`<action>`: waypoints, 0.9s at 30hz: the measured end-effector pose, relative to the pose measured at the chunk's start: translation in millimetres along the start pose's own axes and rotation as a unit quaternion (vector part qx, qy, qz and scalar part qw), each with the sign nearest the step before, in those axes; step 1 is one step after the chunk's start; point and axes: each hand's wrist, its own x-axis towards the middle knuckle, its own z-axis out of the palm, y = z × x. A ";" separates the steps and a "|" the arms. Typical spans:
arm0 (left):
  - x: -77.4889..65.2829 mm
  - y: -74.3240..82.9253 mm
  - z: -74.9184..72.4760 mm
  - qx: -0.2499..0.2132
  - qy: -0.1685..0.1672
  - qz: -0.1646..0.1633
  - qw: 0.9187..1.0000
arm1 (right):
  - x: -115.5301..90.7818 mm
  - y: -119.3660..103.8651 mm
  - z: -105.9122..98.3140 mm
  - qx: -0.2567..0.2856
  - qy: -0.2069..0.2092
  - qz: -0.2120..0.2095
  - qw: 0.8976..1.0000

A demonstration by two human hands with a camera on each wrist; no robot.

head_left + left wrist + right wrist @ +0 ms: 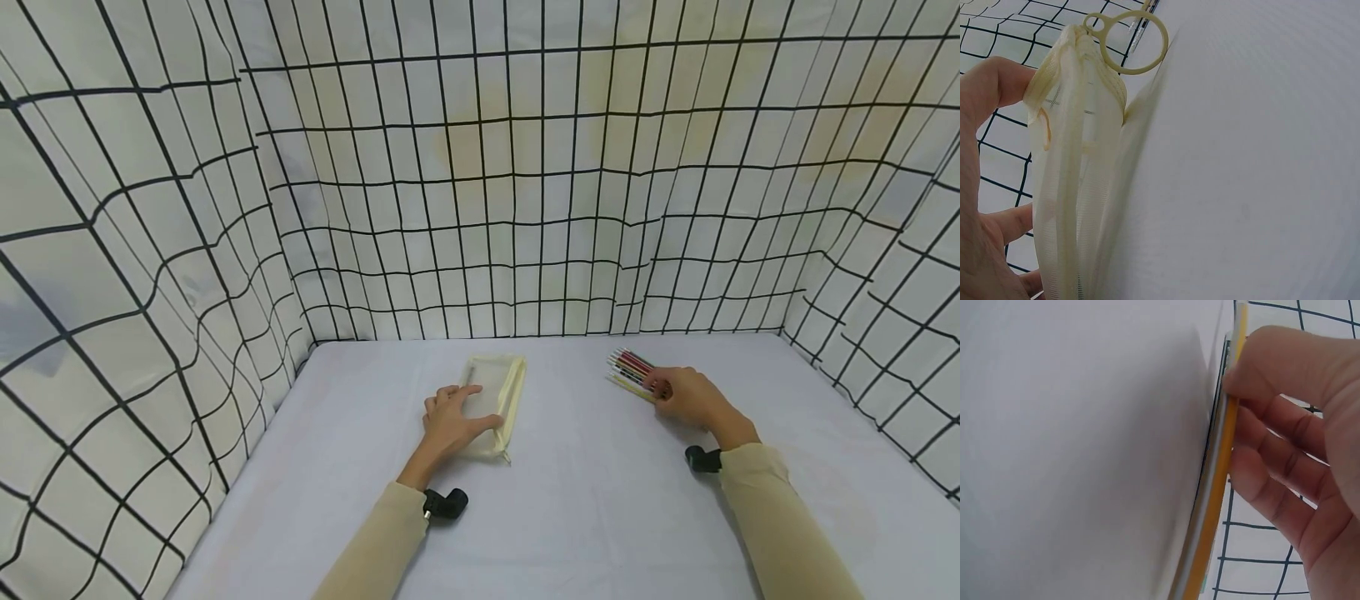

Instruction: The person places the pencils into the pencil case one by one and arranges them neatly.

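Note:
A cream mesh zip pouch (487,379) lies on the white surface left of centre. My left hand (452,425) rests on it with fingers spread, thumb touching the zip side. In the left wrist view, a ring-shaped zip pull (1165,45) hangs at the pouch's near end. Further right, a bunch of pencils (628,369), some red, dark and yellow, lies slanted. My right hand (692,402) pinches their near ends between thumb and fingers. A yellow pencil (1213,506) runs along the edge of the bunch in the right wrist view.
A white cloth-covered table (570,500) lies under everything. Behind and at both sides stand white sheets with black netting (540,175) over them. Each wrist carries a small black camera, such as the left camera (446,503).

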 end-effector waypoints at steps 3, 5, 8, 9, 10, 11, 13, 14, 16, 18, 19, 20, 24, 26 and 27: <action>-0.5 0.7 -0.5 0.001 0.000 0.001 1.000 | 1.3 -0.6 0.6 0.020 0.006 0.001 1.000; -1.0 1.2 -0.8 0.002 0.000 0.002 1.000 | 2.1 -1.3 0.6 0.034 0.010 0.001 0.999; -1.5 1.3 -1.0 0.000 0.000 0.000 1.000 | 3.1 -3.4 -0.7 0.057 0.017 0.012 0.998; -1.6 1.2 -0.9 -0.001 0.000 -0.001 1.000 | 3.4 -4.0 -1.2 0.066 0.020 0.015 0.998; -1.6 1.1 -0.9 -0.002 0.000 -0.001 1.000 | 3.4 -4.9 -1.9 0.074 0.023 0.016 0.997; -1.7 1.1 -0.9 -0.002 0.000 -0.003 1.000 | 3.5 -6.0 -2.4 0.082 0.027 0.019 0.996; -2.1 1.5 -1.3 -0.002 0.000 -0.002 1.000 | 3.5 -8.5 -3.7 0.100 0.035 0.021 0.994; -2.4 1.7 -1.5 -0.002 0.000 -0.002 1.000 | 3.4 -9.8 -4.2 0.108 0.039 0.020 0.993; -3.0 2.3 -1.8 0.000 0.000 -0.003 1.000 | 3.3 -13.0 -5.1 0.124 0.047 0.019 0.991; -3.2 2.5 -1.9 0.001 0.000 -0.003 1.000 | 3.6 -16.2 -5.3 0.142 0.055 0.019 0.988; -3.2 2.4 -1.8 0.002 0.000 -0.003 1.000 | 3.7 -17.9 -5.2 0.154 0.055 0.021 0.986; -3.1 2.2 -1.8 0.002 0.000 -0.003 1.000 | 3.6 -19.7 -5.0 0.167 0.056 0.021 0.984; -2.3 1.3 -1.5 0.002 -0.001 -0.002 1.000 | 3.4 -26.1 -3.5 0.220 0.056 0.029 0.974; -2.1 1.1 -1.6 0.002 -0.002 -0.002 1.000 | 3.5 -28.8 -2.3 0.240 0.055 0.032 0.969; -2.1 1.1 -1.6 0.002 -0.003 -0.002 1.000 | 4.0 -29.7 -1.6 0.249 0.057 0.036 0.966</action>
